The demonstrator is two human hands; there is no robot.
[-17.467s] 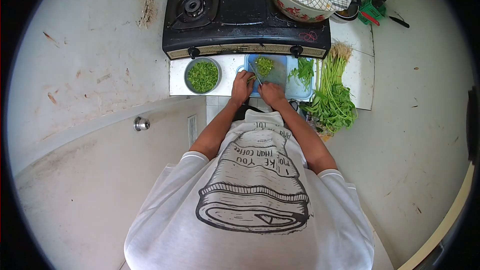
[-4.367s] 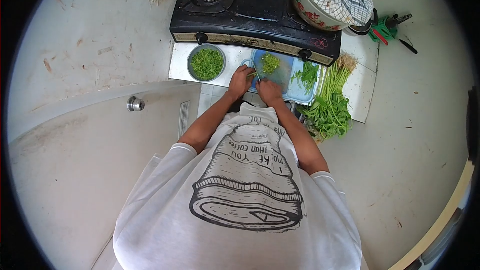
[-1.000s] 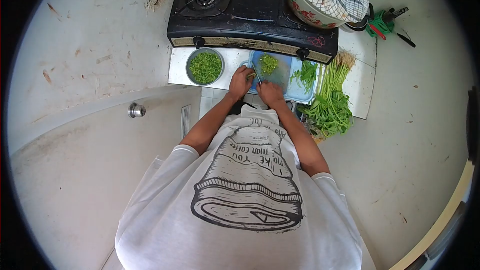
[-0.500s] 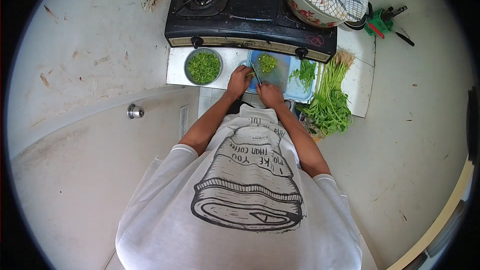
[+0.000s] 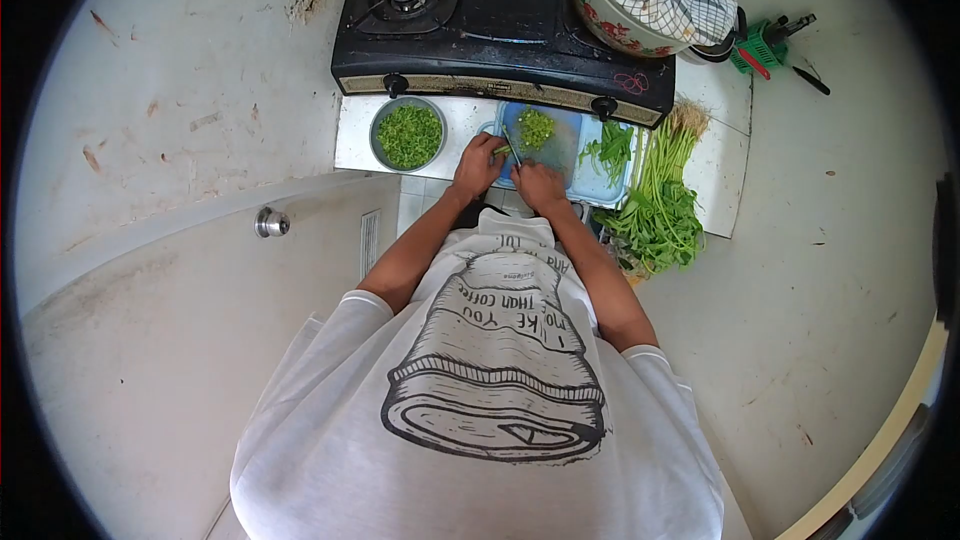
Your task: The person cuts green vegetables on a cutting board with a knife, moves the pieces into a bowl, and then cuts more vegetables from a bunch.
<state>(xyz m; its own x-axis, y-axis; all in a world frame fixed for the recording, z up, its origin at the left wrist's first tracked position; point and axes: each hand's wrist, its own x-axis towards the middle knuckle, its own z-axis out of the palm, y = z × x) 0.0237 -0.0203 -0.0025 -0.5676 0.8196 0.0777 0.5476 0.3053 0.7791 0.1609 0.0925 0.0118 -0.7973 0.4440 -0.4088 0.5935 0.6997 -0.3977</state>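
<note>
Closed round the handle of a knife (image 5: 512,148), my right hand (image 5: 539,186) rests at the near edge of a blue cutting board (image 5: 560,166). The blade points away from me across the board's left part. My left hand (image 5: 479,167) is closed on green stalks (image 5: 500,151), just left of the blade; its fingers hide most of them. Chopped greens (image 5: 536,128) lie in a small heap on the board, beyond the knife. Cut leaves (image 5: 610,148) are on the light blue tray (image 5: 598,188) to the right.
A grey bowl (image 5: 441,147) of chopped greens (image 5: 408,136) stands at the left. Whole greens (image 5: 662,200) with roots lie at the right, hanging over the counter edge. Behind are a black stove (image 5: 500,0), a cloth-covered pot (image 5: 625,32) and a green basket (image 5: 758,46) with utensils.
The knife blade has tilted slightly between the hands. Both hands keep nearly the same place and grip.
</note>
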